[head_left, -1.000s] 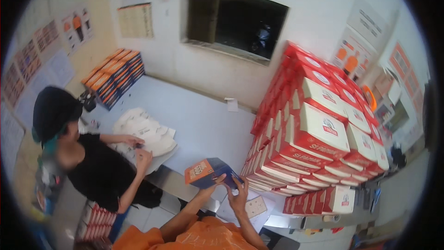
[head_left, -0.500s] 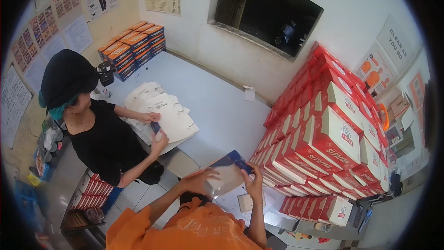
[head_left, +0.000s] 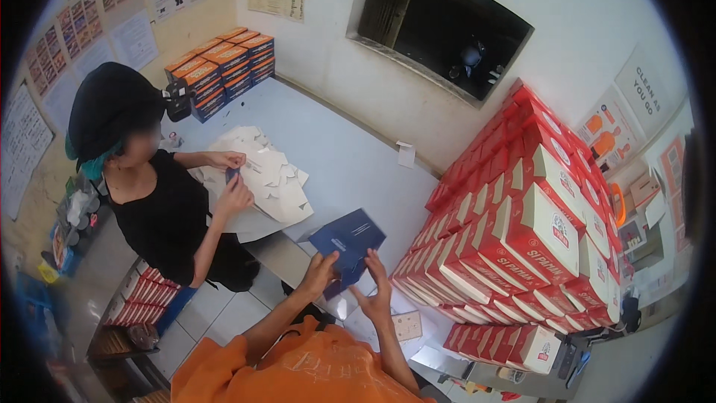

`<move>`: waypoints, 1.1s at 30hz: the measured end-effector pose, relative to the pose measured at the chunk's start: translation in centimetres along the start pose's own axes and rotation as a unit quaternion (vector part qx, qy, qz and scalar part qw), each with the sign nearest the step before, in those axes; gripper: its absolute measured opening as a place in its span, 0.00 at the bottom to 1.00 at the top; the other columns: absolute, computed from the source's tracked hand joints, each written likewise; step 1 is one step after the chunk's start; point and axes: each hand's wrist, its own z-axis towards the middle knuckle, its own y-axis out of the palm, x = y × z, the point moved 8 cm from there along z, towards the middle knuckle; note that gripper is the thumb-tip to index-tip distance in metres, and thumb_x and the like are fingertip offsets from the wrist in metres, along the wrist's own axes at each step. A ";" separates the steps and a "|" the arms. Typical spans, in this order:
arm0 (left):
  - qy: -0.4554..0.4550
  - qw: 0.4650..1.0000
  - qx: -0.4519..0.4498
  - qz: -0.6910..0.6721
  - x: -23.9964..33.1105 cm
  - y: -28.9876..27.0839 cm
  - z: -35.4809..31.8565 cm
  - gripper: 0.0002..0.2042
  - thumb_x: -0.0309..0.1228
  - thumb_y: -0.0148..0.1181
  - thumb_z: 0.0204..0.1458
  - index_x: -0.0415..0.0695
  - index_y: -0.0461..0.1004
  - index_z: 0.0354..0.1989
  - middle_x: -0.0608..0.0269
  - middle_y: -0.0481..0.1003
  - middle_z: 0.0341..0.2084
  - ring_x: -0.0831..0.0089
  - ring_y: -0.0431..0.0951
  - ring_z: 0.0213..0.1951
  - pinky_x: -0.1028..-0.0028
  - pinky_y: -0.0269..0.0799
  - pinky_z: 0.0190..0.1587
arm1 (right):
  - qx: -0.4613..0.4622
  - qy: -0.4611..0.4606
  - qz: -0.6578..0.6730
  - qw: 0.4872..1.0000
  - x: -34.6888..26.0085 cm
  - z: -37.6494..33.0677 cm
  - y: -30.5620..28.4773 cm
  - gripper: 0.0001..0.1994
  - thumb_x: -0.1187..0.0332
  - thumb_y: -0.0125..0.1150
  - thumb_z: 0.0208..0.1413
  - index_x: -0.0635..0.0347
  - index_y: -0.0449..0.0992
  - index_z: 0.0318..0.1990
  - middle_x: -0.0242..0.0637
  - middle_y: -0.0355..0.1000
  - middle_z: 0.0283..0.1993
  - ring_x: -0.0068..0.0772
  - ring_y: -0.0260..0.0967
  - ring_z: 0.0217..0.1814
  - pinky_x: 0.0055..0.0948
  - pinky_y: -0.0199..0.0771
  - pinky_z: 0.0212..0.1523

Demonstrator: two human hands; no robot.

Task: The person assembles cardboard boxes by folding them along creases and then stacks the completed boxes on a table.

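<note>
A dark blue cardboard box (head_left: 349,236), partly folded, is tilted in front of me over the near table edge. My left hand (head_left: 319,277) grips its lower left side, fingers wrapped on the blue face. On the right side my right hand (head_left: 377,289) holds it between fingertips and thumb, near a lower flap. To my left, a person in black pinches a small dark blue piece (head_left: 233,174) over a pile of flat white cardboard blanks (head_left: 261,172).
Tall stacks of red and white boxes (head_left: 507,231) rise on the right. Orange and blue boxes (head_left: 220,67) are stacked at the far left of the table (head_left: 328,134). Beside my right forearm lies a light brown card (head_left: 405,325). A white scrap (head_left: 406,154) lies by the wall.
The box has turned from showing its pale inside to showing its blue outside and has risen slightly. Both my hands have shifted their grip. The other person's hands moved up and left.
</note>
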 end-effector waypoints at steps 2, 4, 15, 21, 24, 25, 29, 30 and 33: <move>-0.002 0.999 -0.043 -0.016 0.3 2.9 0.2 0.13 0.36 0.56 0.60 0.41 0.65 0.46 0.58 0.74 0.40 0.65 0.80 0.34 0.71 0.77 0.33 | 0.081 0.022 0.043 0.996 2.2 -0.8 -1.4 0.34 0.78 0.71 0.44 0.60 0.64 0.61 0.50 0.63 0.64 0.45 0.61 0.68 0.37 0.72 0.57; 0.066 0.996 -0.032 0.050 0.4 3.4 0.9 0.13 0.32 0.57 0.59 0.38 0.67 0.46 0.59 0.75 0.38 0.69 0.79 0.35 0.71 0.76 0.36 | 0.143 0.027 -0.025 0.989 2.8 -0.6 -2.9 0.21 0.81 0.66 0.48 0.65 0.72 0.51 0.49 0.74 0.52 0.40 0.72 0.56 0.30 0.79 0.47; 0.143 0.958 -0.025 0.248 1.2 6.6 0.9 0.14 0.34 0.58 0.60 0.35 0.70 0.46 0.61 0.78 0.37 0.78 0.78 0.33 0.78 0.73 0.34 | 0.130 -0.072 -0.114 0.982 -0.8 -0.6 -4.8 0.14 0.77 0.73 0.38 0.63 0.80 0.36 0.41 0.77 0.46 0.44 0.71 0.53 0.40 0.72 0.53; 0.088 0.969 -0.128 0.191 -0.6 9.4 -1.3 0.20 0.36 0.59 0.59 0.34 0.68 0.53 0.62 0.77 0.38 0.78 0.77 0.35 0.78 0.74 0.34 | 0.200 -0.012 -0.147 0.969 0.1 -0.2 -6.5 0.18 0.69 0.75 0.40 0.59 0.78 0.41 0.44 0.66 0.61 0.54 0.64 0.63 0.45 0.68 0.58; 0.059 0.954 -0.112 0.271 1.0 7.8 -0.5 0.17 0.36 0.59 0.59 0.35 0.69 0.49 0.61 0.77 0.36 0.81 0.76 0.30 0.80 0.73 0.29 | 0.092 0.059 -0.071 0.991 1.7 0.2 -5.4 0.22 0.66 0.74 0.42 0.56 0.77 0.48 0.42 0.66 0.61 0.50 0.62 0.64 0.43 0.72 0.54; 0.091 0.940 -0.098 0.315 2.8 8.0 -0.5 0.17 0.36 0.59 0.59 0.35 0.70 0.48 0.60 0.77 0.35 0.81 0.76 0.29 0.80 0.72 0.28 | 0.067 0.021 -0.164 0.984 1.5 0.2 -5.3 0.24 0.63 0.72 0.43 0.50 0.77 0.51 0.38 0.66 0.60 0.43 0.65 0.61 0.37 0.76 0.49; 0.068 0.948 -0.087 0.300 4.8 7.7 -0.3 0.13 0.34 0.62 0.57 0.37 0.71 0.42 0.56 0.78 0.30 0.78 0.78 0.25 0.79 0.70 0.22 | 0.027 -0.048 -0.284 0.957 0.6 -0.5 -5.9 0.25 0.66 0.73 0.41 0.38 0.77 0.52 0.35 0.69 0.56 0.41 0.68 0.53 0.36 0.77 0.46; 0.044 0.955 -0.086 0.281 4.3 7.3 -0.3 0.12 0.33 0.63 0.56 0.37 0.71 0.40 0.57 0.78 0.29 0.78 0.78 0.24 0.79 0.69 0.21 | 0.040 -0.049 -0.297 0.953 0.4 -0.3 -6.0 0.26 0.66 0.72 0.42 0.38 0.77 0.53 0.34 0.69 0.56 0.40 0.67 0.53 0.36 0.77 0.45; 0.094 0.945 -0.032 0.310 0.8 4.4 0.8 0.12 0.32 0.66 0.53 0.38 0.71 0.35 0.58 0.78 0.30 0.76 0.79 0.27 0.78 0.75 0.25 | 0.059 -0.035 -0.302 0.951 -0.2 0.2 -5.8 0.28 0.68 0.70 0.43 0.44 0.73 0.57 0.32 0.68 0.56 0.39 0.66 0.54 0.35 0.78 0.42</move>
